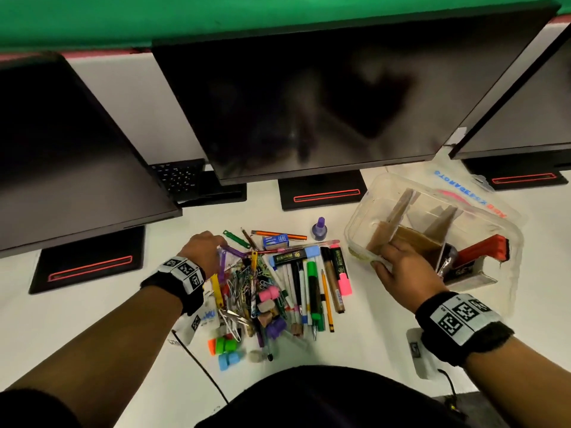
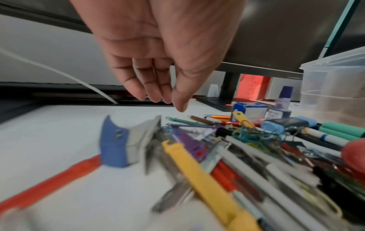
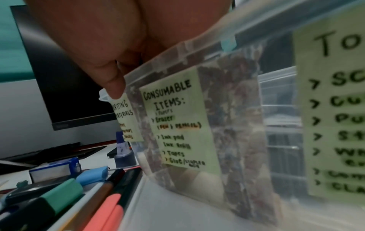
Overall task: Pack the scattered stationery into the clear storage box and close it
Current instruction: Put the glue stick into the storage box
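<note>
Right hand point(image 1: 404, 268) grips the near rim of the clear storage box point(image 1: 506, 242), lid off, right of the stationery pile point(image 1: 275, 288) (cardboard dividers inside). Left hand point(image 1: 202, 253) hangs over the pile's far-left edge, fingers loose, holding nothing.

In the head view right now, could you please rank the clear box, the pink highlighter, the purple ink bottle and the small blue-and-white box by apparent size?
1. Clear box, by far.
2. Pink highlighter.
3. Purple ink bottle and small blue-and-white box: too alike to rank.
</note>
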